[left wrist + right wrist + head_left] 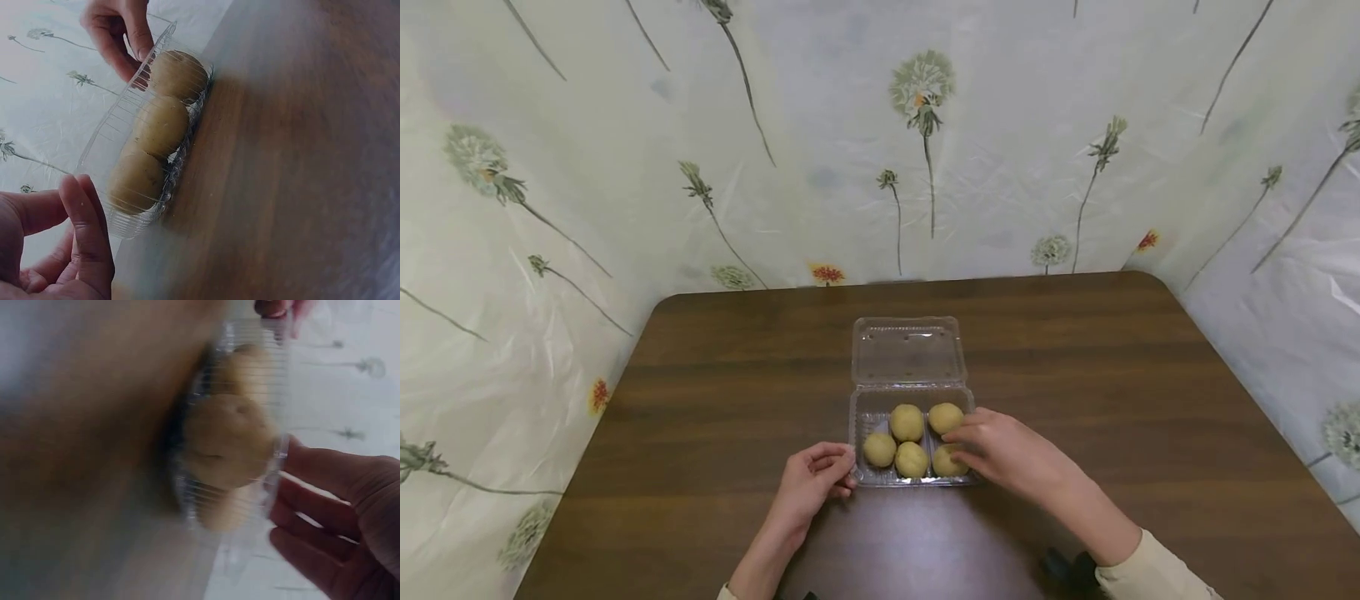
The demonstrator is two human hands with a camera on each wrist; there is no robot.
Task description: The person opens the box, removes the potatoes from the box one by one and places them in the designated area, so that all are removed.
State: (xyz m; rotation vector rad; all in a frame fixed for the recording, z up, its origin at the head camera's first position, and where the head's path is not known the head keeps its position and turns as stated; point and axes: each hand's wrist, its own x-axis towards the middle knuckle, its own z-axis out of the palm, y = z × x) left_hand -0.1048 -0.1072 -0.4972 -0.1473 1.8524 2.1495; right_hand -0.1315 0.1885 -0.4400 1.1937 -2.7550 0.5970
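Several round, tan potatoes [907, 422] sit in a clear plastic clamshell box [868, 479] on the table. My left hand [816, 479] pinches the box at its front left edge, thumb and index finger meeting at the rim in the left wrist view. From the right side, my right hand [1007, 454] reaches over the box, its loosely bent fingers over the front right potato [947, 463]. In the right wrist view its thumb lies at the rim and the fingers are spread. That potato [228, 440] rests low in the box.
The lid [906, 354] stands hinged back, away from me. Dark brown wood makes up the table [737, 392]. Flower-printed sheeting [820, 192] rises along its far edge and both sides. A small dark object [1067, 571] shows beneath the right forearm.
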